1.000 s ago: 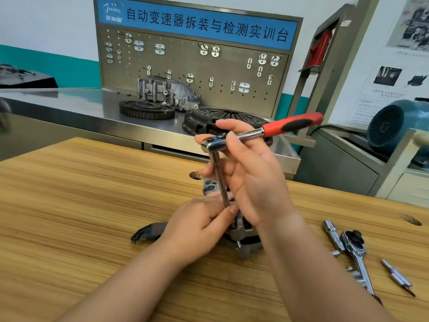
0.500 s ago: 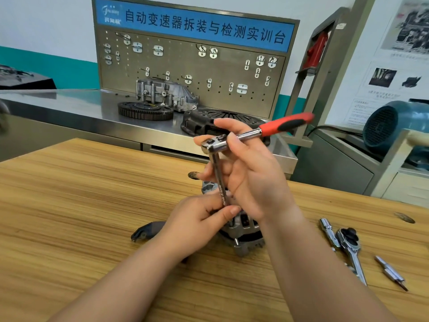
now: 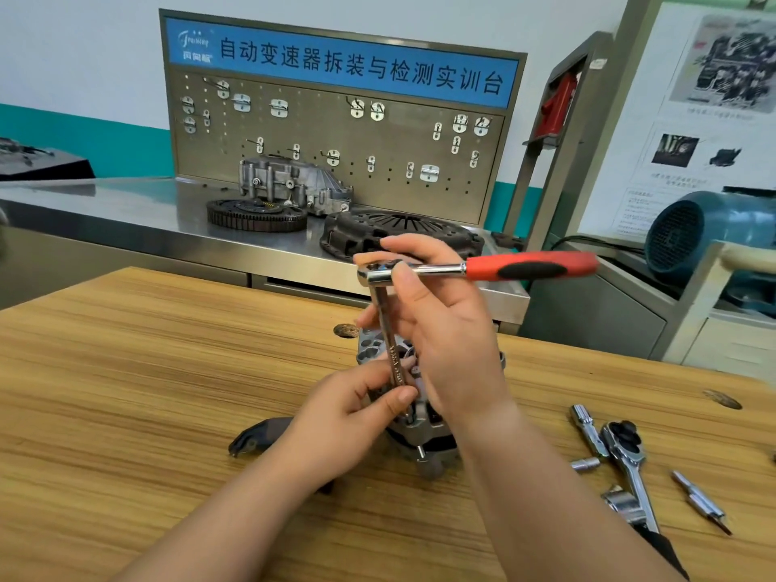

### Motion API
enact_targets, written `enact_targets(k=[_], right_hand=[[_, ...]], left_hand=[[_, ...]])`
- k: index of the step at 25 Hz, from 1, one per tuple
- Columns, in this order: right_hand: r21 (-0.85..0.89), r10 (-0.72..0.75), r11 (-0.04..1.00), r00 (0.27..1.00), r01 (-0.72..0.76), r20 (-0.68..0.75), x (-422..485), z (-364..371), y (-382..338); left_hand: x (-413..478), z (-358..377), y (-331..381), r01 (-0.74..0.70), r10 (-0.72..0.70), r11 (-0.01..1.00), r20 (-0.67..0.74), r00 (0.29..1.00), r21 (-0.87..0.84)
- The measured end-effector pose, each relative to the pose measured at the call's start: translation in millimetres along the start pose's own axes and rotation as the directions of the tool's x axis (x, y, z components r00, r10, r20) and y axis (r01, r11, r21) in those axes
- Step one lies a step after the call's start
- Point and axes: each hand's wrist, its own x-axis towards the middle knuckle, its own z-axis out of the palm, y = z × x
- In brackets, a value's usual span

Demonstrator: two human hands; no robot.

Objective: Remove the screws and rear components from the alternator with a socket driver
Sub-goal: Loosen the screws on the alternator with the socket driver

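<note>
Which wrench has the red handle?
The wrench held up by the right hand has the red handle. The other wrench lies flat on the table at the right, untouched, with no red on it.

Beyond the wooden table (image 3: 126, 392), a steel bench (image 3: 126, 212) carries a toothed ring (image 3: 235, 217) and perhaps a clutch cover (image 3: 378, 224).

A grey cast-metal alternator (image 3: 371, 342) stands on the wooden table (image 3: 168, 371) with its vented face up, and over it a ratchet (image 3: 483, 268) — chrome head, red-and-black handle about level, pointing right — carries a slim chrome extension bar (image 3: 392, 350) running nearly upright down toward the alternator's top.
</note>
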Motion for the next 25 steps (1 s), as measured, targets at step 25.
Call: enact_targets(k=[25], right_hand=[[0.257, 0.305, 0.916, 0.951, -0.308, 0.051, 0, 5, -4]], left_hand=[[-1, -6, 11, -0.004, 0.006, 0.999, 0.052, 0.999, -0.034]])
